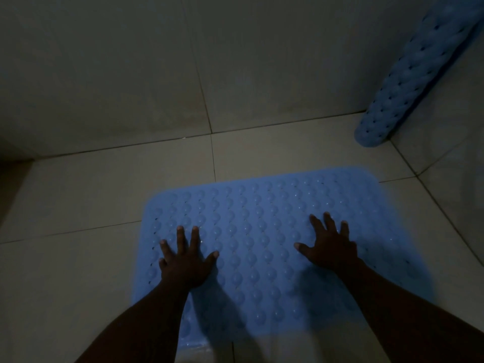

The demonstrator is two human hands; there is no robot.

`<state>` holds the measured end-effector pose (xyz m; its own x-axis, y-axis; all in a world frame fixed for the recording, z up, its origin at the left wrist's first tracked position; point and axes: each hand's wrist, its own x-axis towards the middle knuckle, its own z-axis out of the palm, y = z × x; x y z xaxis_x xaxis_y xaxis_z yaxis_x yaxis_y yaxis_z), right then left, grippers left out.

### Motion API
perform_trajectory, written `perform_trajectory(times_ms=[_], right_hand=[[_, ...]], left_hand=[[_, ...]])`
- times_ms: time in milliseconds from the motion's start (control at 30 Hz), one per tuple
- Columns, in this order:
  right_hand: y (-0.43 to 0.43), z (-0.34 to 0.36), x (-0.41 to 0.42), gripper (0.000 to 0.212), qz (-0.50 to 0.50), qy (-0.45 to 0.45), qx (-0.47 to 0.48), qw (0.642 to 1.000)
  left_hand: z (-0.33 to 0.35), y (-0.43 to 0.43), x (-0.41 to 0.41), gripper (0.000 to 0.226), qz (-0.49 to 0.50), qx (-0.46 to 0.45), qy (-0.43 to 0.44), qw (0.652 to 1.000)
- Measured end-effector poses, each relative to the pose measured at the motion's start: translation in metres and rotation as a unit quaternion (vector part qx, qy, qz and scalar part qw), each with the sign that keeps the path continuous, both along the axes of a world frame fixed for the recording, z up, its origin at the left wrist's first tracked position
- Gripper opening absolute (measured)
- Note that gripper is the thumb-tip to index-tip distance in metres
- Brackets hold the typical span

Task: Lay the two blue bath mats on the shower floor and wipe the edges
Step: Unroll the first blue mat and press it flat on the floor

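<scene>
Two bare forearms reach in from the near edge, the left forearm [146, 318] over the near left corner of the mat and the right forearm [398, 310] over its near right part. The left hand [183, 260] lies palm down on the flat blue bath mat [262, 231], fingers straight and spread apart, thumb pointing right. The right hand [328, 247] lies the same way on the mat's right half, fingers splayed and straight, thumb pointing left. Neither hand grips anything; both rest flat on the bumpy surface, well apart from each other.

The flat mat is spread on the shower floor [78, 200], its far edge and rounded far corners in view, its near edge partly hidden by the arms and their shadows. Rows of round bumps and small holes cover it.

The second blue bath mat [408, 74] is rolled into a tube and stands tilted in the far right corner, its lower end on the floor where the walls meet, apart from the flat mat.

The floor is pale tile with thin dark joints. A tiled far wall [104, 61] rises behind the mat, and a right wall [450, 132] runs beside the rolled mat. The light is dim
</scene>
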<state>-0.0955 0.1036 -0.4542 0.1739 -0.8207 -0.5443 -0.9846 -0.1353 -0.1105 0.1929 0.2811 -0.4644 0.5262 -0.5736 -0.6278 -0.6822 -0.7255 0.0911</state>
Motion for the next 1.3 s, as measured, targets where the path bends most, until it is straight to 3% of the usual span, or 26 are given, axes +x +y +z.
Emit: perform_trajectory(times_ms=[867, 933, 1033, 1100, 1300], right_hand=[[-0.005, -0.007, -0.002, 0.104, 0.002, -0.006, 0.007, 1.0], [-0.001, -0.007, -0.004, 0.1, -0.001, -0.009, -0.026, 1.0], [0.002, -0.008, -0.012, 0.093, 0.013, -0.025, -0.164, 0.986], [-0.008, -0.013, -0.022, 0.088, 0.041, -0.035, -0.221, 0.974], [-0.073, -0.026, -0.042, 0.082, 0.062, -0.068, -0.28, 0.956]], left_hand=[[0.0, 0.005, -0.004, 0.098, 0.019, -0.013, 0.013, 1.0], [0.002, 0.006, -0.012, 0.099, 0.012, -0.042, -0.026, 0.999], [0.003, -0.007, -0.029, 0.095, -0.049, -0.11, -0.108, 0.987], [0.002, -0.032, -0.04, 0.093, -0.099, -0.145, -0.099, 0.979], [-0.004, -0.113, -0.075, 0.097, -0.15, -0.211, -0.069, 0.963]])
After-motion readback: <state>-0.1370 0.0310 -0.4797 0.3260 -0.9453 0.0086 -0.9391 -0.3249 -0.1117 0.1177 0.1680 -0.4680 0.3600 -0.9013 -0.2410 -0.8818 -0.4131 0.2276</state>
